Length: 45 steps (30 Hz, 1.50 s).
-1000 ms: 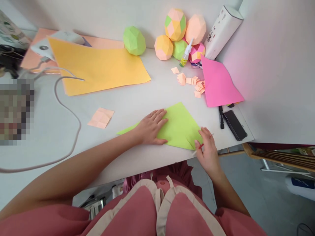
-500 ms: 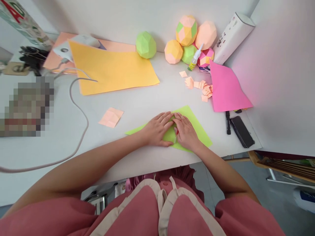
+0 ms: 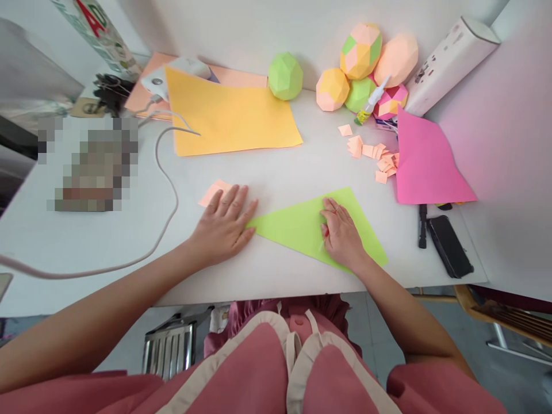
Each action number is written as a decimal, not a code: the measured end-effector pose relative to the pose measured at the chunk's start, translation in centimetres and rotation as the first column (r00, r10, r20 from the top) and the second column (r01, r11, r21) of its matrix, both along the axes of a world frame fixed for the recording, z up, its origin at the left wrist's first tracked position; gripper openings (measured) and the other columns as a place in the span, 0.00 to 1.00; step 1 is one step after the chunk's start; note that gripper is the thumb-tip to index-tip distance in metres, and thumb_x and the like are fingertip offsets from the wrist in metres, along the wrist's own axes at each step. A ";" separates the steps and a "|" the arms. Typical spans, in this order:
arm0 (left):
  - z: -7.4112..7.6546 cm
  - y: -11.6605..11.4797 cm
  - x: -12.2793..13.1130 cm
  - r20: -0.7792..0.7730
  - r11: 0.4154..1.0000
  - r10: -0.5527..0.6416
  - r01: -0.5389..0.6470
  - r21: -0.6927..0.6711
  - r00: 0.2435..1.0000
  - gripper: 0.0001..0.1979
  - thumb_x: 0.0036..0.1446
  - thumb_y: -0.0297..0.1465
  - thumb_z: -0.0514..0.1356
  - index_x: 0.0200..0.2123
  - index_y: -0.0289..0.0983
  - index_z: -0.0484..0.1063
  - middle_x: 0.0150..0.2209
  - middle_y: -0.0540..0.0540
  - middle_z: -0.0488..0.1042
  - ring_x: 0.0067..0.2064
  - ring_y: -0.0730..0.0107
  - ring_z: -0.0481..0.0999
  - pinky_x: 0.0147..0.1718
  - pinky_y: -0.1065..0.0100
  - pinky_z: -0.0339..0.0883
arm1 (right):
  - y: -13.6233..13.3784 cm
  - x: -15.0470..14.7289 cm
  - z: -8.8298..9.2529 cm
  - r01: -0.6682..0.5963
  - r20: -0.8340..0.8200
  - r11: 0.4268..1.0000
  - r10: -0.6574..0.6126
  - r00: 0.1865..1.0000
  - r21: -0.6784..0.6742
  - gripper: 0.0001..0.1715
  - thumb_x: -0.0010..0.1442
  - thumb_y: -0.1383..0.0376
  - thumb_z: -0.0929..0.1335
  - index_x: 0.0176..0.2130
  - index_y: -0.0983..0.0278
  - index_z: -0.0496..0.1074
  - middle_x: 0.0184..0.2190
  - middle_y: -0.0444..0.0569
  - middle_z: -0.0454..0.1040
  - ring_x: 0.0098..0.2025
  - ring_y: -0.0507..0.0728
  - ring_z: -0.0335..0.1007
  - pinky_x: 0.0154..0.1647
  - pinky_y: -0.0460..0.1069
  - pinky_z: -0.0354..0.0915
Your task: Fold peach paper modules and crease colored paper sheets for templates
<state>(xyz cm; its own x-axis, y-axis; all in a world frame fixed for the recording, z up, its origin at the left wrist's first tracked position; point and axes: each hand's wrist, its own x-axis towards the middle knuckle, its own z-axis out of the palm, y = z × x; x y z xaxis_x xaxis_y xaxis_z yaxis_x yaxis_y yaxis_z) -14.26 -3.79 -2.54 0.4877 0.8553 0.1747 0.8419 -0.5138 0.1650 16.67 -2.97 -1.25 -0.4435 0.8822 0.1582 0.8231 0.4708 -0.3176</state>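
Observation:
A light green sheet of paper (image 3: pixel 293 227) lies on the white table, its narrow corner pointing left. My left hand (image 3: pixel 226 224) rests flat with fingers spread at that corner. Its fingertips partly cover a creased peach paper square (image 3: pixel 212 194). On the wide right part of the green sheet sits my right hand (image 3: pixel 342 233), fingers curled. Tucked in it is a slim tool with a red part and a pale, see-through end (image 3: pixel 324 234); most of it is hidden by the palm, so its kind is unclear.
An orange sheet (image 3: pixel 233 121) and a green faceted paper ball (image 3: pixel 285 76) lie at the back. Several more paper balls (image 3: pixel 361 52), a glue bottle (image 3: pixel 371 103) and peach paper pieces (image 3: pixel 379 155) are right of them. A pink sheet (image 3: pixel 431 164), black phone (image 3: pixel 451 246) and white cable (image 3: pixel 172 213) flank my hands.
My left hand has slid left from beside my right hand to the sheet's narrow corner, onto the peach square's edge. My right hand stays on the green sheet. The view has shifted left.

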 end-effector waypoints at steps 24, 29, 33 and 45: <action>0.5 2.5 6.9 -0.069 0.959 -0.275 0.269 -0.086 0.959 0.29 0.69 0.38 0.41 0.66 0.28 0.53 0.69 0.39 0.48 0.70 0.56 0.47 0.67 0.54 0.44 | 0.1 0.1 0.7 -0.038 -0.060 0.995 0.044 0.997 0.093 0.14 0.65 0.68 0.58 0.47 0.67 0.67 0.62 0.63 0.62 0.67 0.63 0.53 0.63 0.66 0.58; 0.5 2.5 7.0 -0.065 0.963 -0.265 0.260 -0.079 0.962 0.28 0.68 0.38 0.41 0.66 0.28 0.53 0.68 0.39 0.48 0.70 0.58 0.48 0.67 0.56 0.44 | -4.1 -3.1 2.2 -0.282 0.023 0.916 0.288 0.957 0.286 0.08 0.64 0.65 0.63 0.39 0.65 0.70 0.52 0.59 0.74 0.61 0.64 0.64 0.62 0.63 0.61; 0.3 2.5 6.9 -0.065 0.964 -0.263 0.260 -0.047 0.963 0.28 0.68 0.36 0.41 0.65 0.28 0.55 0.68 0.40 0.50 0.69 0.57 0.49 0.67 0.56 0.44 | -7.1 -5.8 1.5 -0.350 0.138 0.890 0.323 0.936 0.292 0.12 0.66 0.64 0.62 0.36 0.67 0.71 0.51 0.64 0.74 0.58 0.65 0.67 0.57 0.61 0.65; 0.3 2.6 6.6 -0.064 0.959 -0.282 0.278 -0.063 0.957 0.29 0.68 0.37 0.40 0.66 0.27 0.53 0.68 0.39 0.48 0.70 0.58 0.48 0.67 0.55 0.44 | -9.7 -2.0 2.4 -0.319 0.235 0.862 0.242 0.942 0.394 0.09 0.62 0.71 0.65 0.31 0.71 0.72 0.40 0.66 0.77 0.45 0.63 0.72 0.48 0.58 0.72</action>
<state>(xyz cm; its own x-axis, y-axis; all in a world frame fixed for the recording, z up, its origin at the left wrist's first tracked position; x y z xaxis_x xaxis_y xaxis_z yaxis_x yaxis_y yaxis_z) -7.63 -1.20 -2.27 0.7184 0.6900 0.0888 0.6764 -0.7226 0.1427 14.68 -12.69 1.15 -0.7163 0.5824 0.3843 0.6586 0.7463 0.0965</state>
